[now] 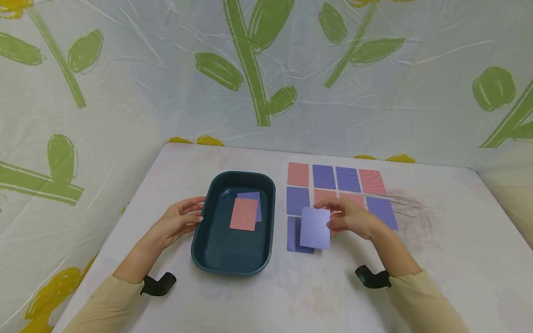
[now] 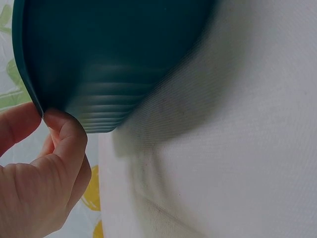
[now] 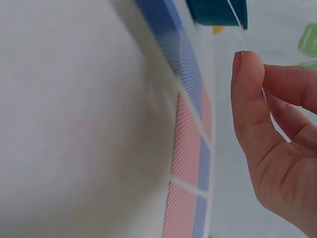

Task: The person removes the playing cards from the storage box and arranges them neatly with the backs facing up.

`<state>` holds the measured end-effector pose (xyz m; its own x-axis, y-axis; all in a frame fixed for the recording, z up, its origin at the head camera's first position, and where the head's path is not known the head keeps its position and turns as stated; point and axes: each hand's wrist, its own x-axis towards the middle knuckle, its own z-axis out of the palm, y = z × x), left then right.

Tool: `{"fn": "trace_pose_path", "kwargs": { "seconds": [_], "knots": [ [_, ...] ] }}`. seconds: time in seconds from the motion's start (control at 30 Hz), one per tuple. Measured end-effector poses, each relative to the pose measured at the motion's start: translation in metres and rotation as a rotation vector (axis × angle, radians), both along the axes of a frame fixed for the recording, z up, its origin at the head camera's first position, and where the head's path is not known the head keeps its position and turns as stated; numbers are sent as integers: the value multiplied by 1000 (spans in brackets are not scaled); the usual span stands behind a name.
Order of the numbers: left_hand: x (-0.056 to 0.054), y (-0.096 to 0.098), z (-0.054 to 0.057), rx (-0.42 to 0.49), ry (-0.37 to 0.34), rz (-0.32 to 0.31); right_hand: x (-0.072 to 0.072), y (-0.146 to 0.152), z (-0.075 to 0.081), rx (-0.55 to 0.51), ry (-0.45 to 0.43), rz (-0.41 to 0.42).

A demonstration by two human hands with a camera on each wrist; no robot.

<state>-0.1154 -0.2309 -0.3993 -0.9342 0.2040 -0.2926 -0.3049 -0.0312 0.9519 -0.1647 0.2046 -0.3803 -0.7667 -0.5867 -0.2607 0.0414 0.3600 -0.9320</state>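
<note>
A blue-backed playing card [image 1: 315, 228] is pinched by its right edge in my right hand [image 1: 351, 217], raised above the table. Seen edge-on in the right wrist view, the card runs out as a thin line from thumb and fingers. Below it lies another blue card [image 1: 293, 240], partly covered. My left hand [image 1: 176, 222] grips the left rim of a dark teal tray [image 1: 231, 261], thumb and forefinger meeting on the rim in the left wrist view. Inside the tray a red card [image 1: 244, 214] overlaps a blue card [image 1: 249, 195].
Right of the tray, several red and blue cards lie face down in rows, among them a red card [image 1: 298, 174] and a blue card [image 1: 382, 212]. My right hand partly hides the middle row. The white table [image 1: 266, 300] meets a flower-patterned sheet [image 1: 158, 83] behind.
</note>
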Motion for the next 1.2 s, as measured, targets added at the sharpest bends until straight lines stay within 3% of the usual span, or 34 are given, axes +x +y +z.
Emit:
{"fn": "trace_pose_path", "kwargs": {
  "seconds": [0.27,0.4,0.73,1.2],
  "knots": [
    [1,1,-1,-20,-6,0,5,24,-14,44,-40,-38],
    [2,1,0,-24,-9,2,8,31,-20,104,-13,-61],
    [4,1,-2,-50,-3,4,17,18,-22,405,281,-65],
    [1,0,0,-30,-1,12,24,-4,-20,653,588,-84]
  ]
}}
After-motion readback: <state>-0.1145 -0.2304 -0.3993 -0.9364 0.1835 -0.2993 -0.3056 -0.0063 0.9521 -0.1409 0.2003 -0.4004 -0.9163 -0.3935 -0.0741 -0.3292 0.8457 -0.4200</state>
